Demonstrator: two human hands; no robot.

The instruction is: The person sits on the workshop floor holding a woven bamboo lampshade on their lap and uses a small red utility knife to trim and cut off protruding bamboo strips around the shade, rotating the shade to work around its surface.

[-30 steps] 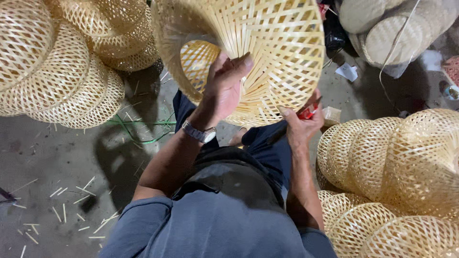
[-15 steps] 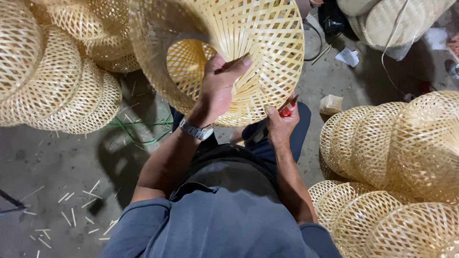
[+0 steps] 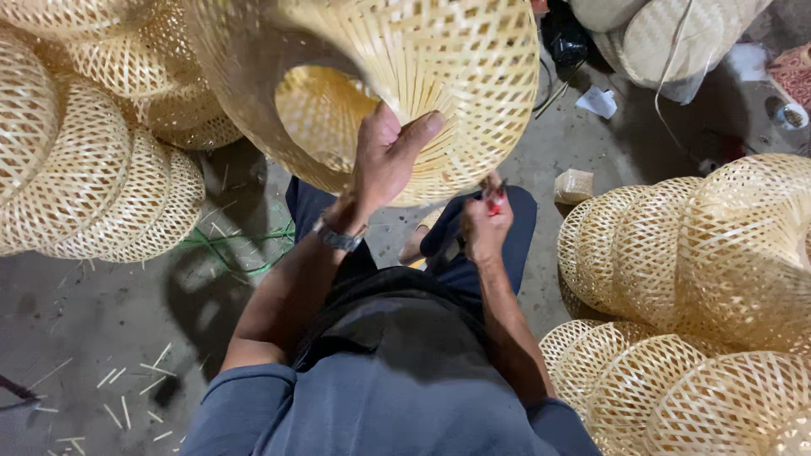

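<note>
Grey concrete floor (image 3: pixel 101 321), strewn with bamboo splinters, carries stacks of woven shades (image 3: pixel 93 177) on both sides. Left hand (image 3: pixel 384 160) grips the rim of a large woven bamboo lampshade (image 3: pixel 456 76) held up above the lap, fingers closed round it. Right hand (image 3: pixel 483 226), just beneath the shade, is closed on a red-handled tool (image 3: pixel 497 203).

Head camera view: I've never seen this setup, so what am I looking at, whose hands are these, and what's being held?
The one picture comes from a camera worn on a person's head, looking down at their lap. No machine here. The left hand grips the rim of a woven bamboo shade, held up tilted. The right hand is closed on a small red-handled tool below the shade's edge; its kind is unclear. Stacks of finished shades sit left and right on the concrete floor, with bamboo offcuts and green string.
</note>
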